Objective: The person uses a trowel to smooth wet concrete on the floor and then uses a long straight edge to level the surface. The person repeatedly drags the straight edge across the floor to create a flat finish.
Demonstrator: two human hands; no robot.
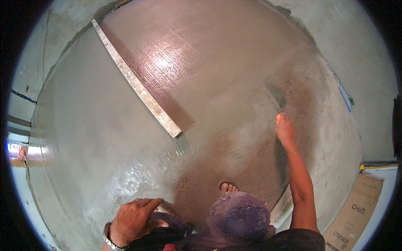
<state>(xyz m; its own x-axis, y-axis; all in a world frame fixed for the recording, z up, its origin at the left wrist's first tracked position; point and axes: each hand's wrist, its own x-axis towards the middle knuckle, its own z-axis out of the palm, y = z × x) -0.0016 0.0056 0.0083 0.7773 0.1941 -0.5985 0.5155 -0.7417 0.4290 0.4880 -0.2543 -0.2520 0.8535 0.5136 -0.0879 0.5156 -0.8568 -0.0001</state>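
My right hand (286,130) is wrapped round the orange handle of a trowel (277,96), arm stretched out ahead and to the right. The trowel's pointed metal blade lies against the wet grey cement floor (226,83), at the edge of a darker, rougher patch. My left hand (135,221), with a metal-band watch on its wrist, rests over my left knee at the lower left. Its fingers are loosely bent, the thumb is apart, and it holds nothing that I can see. My bare toes (228,187) show on the dark cement in front of my dusty right knee (240,215).
A long, cement-spattered straightedge bar (135,83) lies slantwise across the smoothed cement, left of centre. A pale board (282,207) lies beside my right leg. Blue strips (345,97) lie near the right wall. A flat brown carton (356,211) stands at the lower right.
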